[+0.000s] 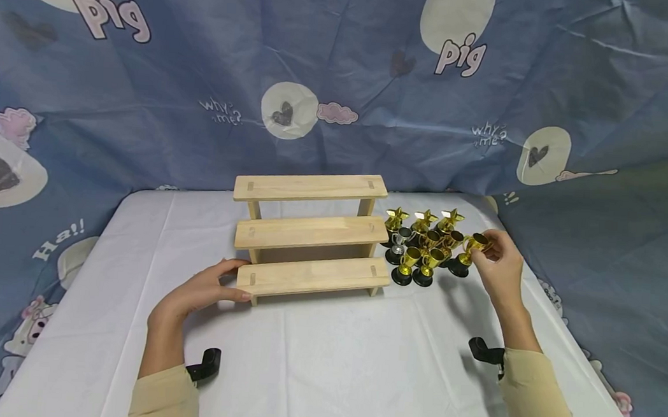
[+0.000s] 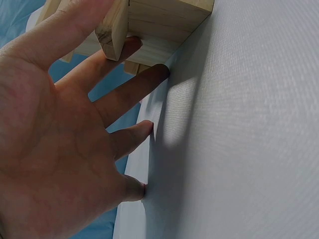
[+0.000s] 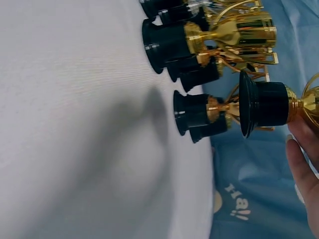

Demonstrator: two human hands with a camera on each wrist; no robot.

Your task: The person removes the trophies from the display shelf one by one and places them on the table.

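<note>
A three-step wooden display stand [image 1: 312, 277] rests on the white tablecloth. My left hand [image 1: 203, 290] grips the left end of its lowest step, thumb along the front edge and index finger behind. In the left wrist view, the other fingers [image 2: 132, 137] of that hand spread out beside the stand. My right hand [image 1: 501, 263] pinches a small gold trophy cup [image 1: 469, 255] with a black base. In the right wrist view the held trophy [image 3: 271, 103] is raised above the cloth, its base toward the camera.
Left of the held trophy stand several small trophies: gold star-topped ones [image 1: 425, 222] at the back, a silver cup [image 1: 399, 241], bronze-coloured cups, and gold cups [image 1: 429, 265] in front. A blue patterned cloth [image 1: 343, 62] hangs behind the white-covered table [image 1: 347, 362].
</note>
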